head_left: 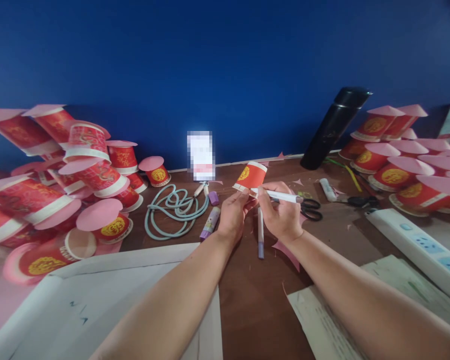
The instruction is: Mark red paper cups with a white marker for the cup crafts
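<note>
I am holding the red cup above the tabletop, its lower part sitting between the closed fingers of my left hand. It is tilting and showing a smooth red wall that tapers toward the top, a round yellow emblem and a pale rim bearing small dark marks. The fingers of my right hand are gripping a slim white pen, and its tip is pointing at the rim, just beside my left fingers; whether it is touching, I cannot tell. Below the fingers, a second pen with a greyish end is lying on dark brown, smooth-looking wood. Left of them, a purple glue stick and a coiled, pale blue cable are resting; right of them, black-handled scissors are lying near pink paper scraps.
</note>
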Demonstrator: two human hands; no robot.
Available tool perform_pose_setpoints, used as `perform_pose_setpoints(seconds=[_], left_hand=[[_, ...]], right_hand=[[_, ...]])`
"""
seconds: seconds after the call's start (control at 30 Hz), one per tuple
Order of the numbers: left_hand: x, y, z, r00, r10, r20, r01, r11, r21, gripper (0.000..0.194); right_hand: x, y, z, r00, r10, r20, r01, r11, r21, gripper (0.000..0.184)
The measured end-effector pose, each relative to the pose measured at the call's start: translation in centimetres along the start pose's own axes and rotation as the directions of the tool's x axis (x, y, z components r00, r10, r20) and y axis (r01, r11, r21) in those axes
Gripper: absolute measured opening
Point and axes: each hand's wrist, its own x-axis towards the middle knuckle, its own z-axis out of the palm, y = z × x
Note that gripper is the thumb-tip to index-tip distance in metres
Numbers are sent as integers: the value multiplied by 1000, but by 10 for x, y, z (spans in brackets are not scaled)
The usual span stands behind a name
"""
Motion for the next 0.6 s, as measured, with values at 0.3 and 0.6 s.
perform_pose_setpoints(seconds=[0.3,0.6], left_hand=[[1,-2,-3,1000,-18,10,18,1000,16,22],[-1,-1,2,1000,15,-23,-16,999,-38,16]], right_hand=[[0,1,0,999,31,22,-32,999,40,7],[-1,-3,0,999,26,39,-28,999,37,10]])
